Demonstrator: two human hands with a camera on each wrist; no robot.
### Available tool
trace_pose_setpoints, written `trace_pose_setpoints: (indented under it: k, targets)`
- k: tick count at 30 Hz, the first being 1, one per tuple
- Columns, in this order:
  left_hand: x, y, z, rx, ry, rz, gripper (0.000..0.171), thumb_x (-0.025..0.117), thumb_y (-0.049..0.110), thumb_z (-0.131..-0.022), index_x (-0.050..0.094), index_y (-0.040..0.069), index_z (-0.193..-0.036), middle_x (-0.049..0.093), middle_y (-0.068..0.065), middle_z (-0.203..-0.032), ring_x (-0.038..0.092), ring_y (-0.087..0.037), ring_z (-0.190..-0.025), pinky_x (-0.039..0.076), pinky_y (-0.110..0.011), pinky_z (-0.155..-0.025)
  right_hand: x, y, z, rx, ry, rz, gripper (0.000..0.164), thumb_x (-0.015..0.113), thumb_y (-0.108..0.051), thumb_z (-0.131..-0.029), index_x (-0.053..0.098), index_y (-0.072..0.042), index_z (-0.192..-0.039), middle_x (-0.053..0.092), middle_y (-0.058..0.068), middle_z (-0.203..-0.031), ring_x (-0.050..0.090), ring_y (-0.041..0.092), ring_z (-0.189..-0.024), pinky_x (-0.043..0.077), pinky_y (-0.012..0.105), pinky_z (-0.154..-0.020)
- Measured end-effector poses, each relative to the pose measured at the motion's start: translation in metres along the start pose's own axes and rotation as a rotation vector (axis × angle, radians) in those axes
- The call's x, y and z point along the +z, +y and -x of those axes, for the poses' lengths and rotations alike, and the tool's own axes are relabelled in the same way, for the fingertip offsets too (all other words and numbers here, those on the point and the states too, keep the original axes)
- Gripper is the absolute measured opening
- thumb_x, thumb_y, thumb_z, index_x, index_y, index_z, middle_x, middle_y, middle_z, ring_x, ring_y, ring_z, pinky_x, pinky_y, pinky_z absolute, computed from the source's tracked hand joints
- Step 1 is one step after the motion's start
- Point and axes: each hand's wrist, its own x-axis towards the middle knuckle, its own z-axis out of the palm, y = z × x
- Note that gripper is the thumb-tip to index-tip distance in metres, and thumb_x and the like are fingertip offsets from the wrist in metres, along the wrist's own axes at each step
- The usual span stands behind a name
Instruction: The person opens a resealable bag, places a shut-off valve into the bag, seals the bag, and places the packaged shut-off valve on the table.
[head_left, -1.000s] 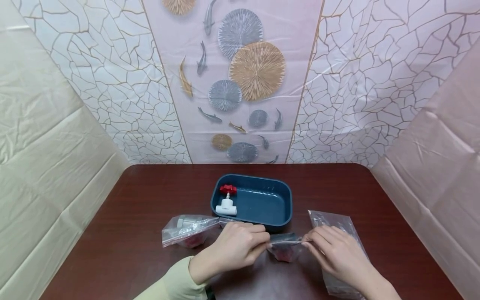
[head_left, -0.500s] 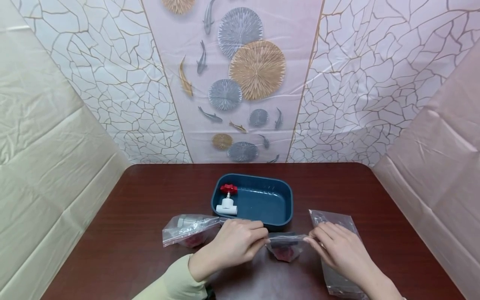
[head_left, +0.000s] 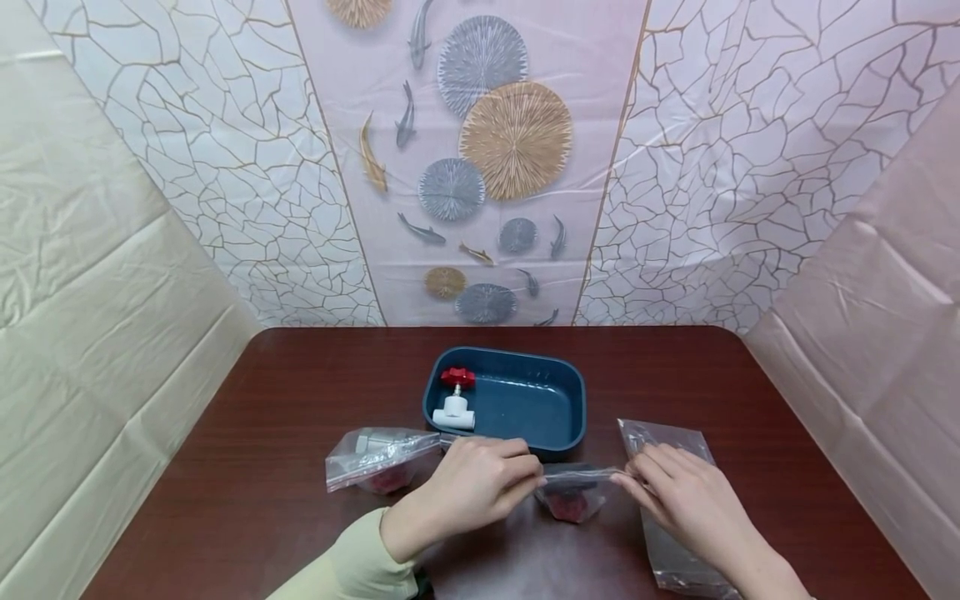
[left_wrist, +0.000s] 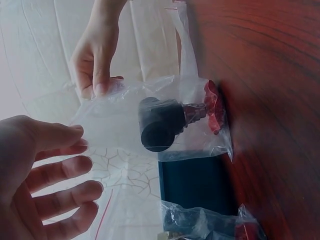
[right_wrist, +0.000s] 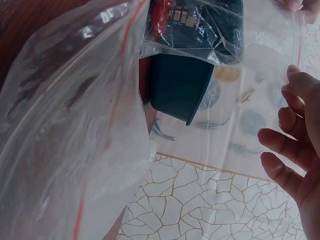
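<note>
A clear zip bag (head_left: 576, 483) hangs between the two hands with its mouth stretched taut. Inside is a valve (left_wrist: 162, 122) with a dark tee-shaped body and a red handle (left_wrist: 214, 107) at the bottom. The left hand (head_left: 480, 483) pinches the left end of the mouth between thumb and forefinger, its other fingers loosely bent in the left wrist view. At the opposite end, the right hand (head_left: 678, 500) pinches the bag's top edge between thumb and forefinger.
A blue tray (head_left: 525, 408) behind the hands holds a white tee valve (head_left: 453, 408) with a red handle. Left of the left hand lies another zip bag (head_left: 382, 458) with a white, red-handled valve inside. Flat clear bags (head_left: 682, 558) lie under the right forearm.
The bag's mouth has gone from bunched to a straight, taut line. The right fingertips have shifted slightly right along it, while the left hand stays nearly in place.
</note>
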Motion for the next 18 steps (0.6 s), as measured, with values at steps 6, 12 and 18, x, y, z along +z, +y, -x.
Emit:
trace_pose_setpoints:
  k: [6,12,18]
  targets:
    - [-0.001,0.002,0.001,-0.033,-0.015,0.015,0.013,0.066,0.031,-0.098,0.074,0.022,-0.101,0.065,0.013,-0.086,0.057,0.002,-0.067,0.041,-0.011,-0.059,-0.004,0.003,0.002,0.014,0.010,-0.012,0.040,0.048,-0.051,-0.104,0.058,-0.022,-0.078,0.051,-0.011,-0.074,0.051,0.008,-0.064,0.044,0.029,-0.055]
    - [-0.003,0.004,-0.005,-0.039,-0.011,0.031,0.022,0.065,0.038,-0.098,0.073,0.020,-0.108,0.066,0.011,-0.090,0.056,-0.001,-0.070,0.043,-0.015,-0.060,-0.016,0.011,0.007,0.064,0.003,-0.049,0.028,0.056,-0.047,-0.101,0.065,-0.025,-0.087,0.060,-0.015,-0.083,0.057,0.005,-0.070,0.048,0.027,-0.062]
    - [-0.003,0.018,-0.030,0.034,-0.012,0.011,0.024,0.063,0.040,-0.099,0.072,0.022,-0.112,0.067,0.011,-0.098,0.059,-0.003,-0.082,0.047,-0.017,-0.069,-0.037,0.021,0.021,0.135,-0.010,-0.014,0.023,0.059,-0.042,-0.100,0.069,-0.022,-0.092,0.063,-0.015,-0.088,0.061,0.008,-0.077,0.048,0.029,-0.066]
